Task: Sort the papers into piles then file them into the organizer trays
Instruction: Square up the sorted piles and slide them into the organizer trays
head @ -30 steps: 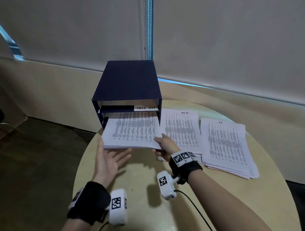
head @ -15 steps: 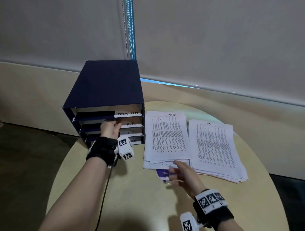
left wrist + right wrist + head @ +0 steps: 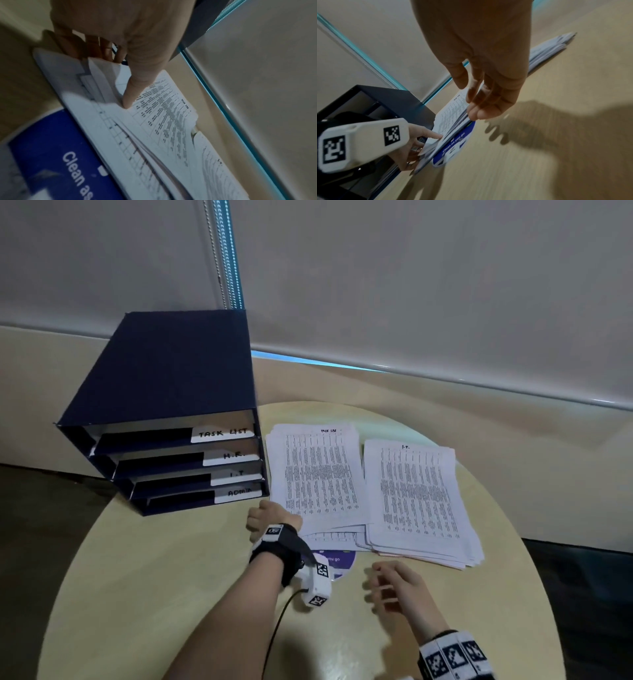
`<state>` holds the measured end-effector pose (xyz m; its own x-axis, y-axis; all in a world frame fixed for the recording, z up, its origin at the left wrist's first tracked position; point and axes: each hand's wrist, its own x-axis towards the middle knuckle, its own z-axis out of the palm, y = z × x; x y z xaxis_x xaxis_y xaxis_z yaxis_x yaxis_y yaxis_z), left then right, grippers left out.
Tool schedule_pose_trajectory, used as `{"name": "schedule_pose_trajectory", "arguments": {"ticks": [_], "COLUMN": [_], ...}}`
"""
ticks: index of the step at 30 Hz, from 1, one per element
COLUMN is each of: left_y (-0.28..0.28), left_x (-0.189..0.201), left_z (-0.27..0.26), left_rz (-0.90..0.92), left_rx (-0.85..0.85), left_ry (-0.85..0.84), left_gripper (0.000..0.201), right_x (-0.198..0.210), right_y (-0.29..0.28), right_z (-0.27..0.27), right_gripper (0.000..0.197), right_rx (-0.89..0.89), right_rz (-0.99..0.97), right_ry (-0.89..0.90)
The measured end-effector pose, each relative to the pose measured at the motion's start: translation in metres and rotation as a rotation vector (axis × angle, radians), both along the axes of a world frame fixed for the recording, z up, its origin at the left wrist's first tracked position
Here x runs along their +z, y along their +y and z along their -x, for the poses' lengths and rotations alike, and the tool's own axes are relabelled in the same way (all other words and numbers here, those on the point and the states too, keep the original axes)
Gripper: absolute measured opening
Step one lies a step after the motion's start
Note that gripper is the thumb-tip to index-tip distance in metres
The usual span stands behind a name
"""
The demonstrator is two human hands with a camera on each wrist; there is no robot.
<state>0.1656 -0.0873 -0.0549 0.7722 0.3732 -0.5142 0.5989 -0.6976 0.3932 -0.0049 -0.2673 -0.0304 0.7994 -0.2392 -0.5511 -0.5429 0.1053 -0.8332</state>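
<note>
Organizer [image 3: 164,419] sits just left of the left hand [image 3: 270,517], trays facing the person. L hand is at the near-left corner of the Task List pile [image 3: 317,474]: thumb [image 3: 135,86] on top, fingers curled under the edge, pinching the sheets. Pile's long axis runs away from the hand, parallel to the trays. R hand [image 3: 394,587] hovers near the pile's near edge, fingers loosely spread, holding nothing. I.T. pile [image 3: 418,498] lies fwd-right of it. L hand is nearer; probably lift, then swing left into the top tray.

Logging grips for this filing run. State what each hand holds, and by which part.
The left hand pinches the white printed paper pile headed Task List at its near left corner, thumb on top. The right hand holds nothing.
</note>
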Motion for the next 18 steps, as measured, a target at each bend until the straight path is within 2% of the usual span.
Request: {"name": "schedule_pose_trajectory", "arguments": {"ticks": [2, 4, 7, 9, 13, 18], "left_y": [-0.002, 0.001, 0.010, 0.014, 0.012, 0.026], "left_x": [-0.004, -0.007, -0.004, 0.002, 0.037, 0.091], "left_z": [-0.003, -0.007, -0.014, -0.017, -0.011, 0.016], "left_rz": [-0.018, 0.056, 0.195, 0.254, 0.324, 0.200], "left_rx": [0.005, 0.036, -0.021, -0.033, -0.094, -0.269], "left_ry": [0.024, 0.034, 0.098, 0.110, -0.004, -0.221], "left_gripper": [0.075, 0.074, 0.043, 0.040, 0.043, 0.043], "right_x": [-0.005, -0.009, -0.007, -0.005, -0.005, -0.001], "right_y": [-0.001, 0.000, 0.002, 0.001, 0.001, 0.013], "right_z": [0.009, 0.013, 0.015, 0.014, 0.014, 0.010], "right_gripper": [0.016, 0.015, 0.016, 0.016, 0.015, 0.017], "right_rx": [-0.020, -0.032, -0.029, -0.025, -0.032, -0.095], "right_rz": [-0.030, -0.055, -0.081, -0.078, -0.061, -0.064], "right_ry": [0.016, 0.033, 0.026, 0.017, 0.022, 0.051]}}
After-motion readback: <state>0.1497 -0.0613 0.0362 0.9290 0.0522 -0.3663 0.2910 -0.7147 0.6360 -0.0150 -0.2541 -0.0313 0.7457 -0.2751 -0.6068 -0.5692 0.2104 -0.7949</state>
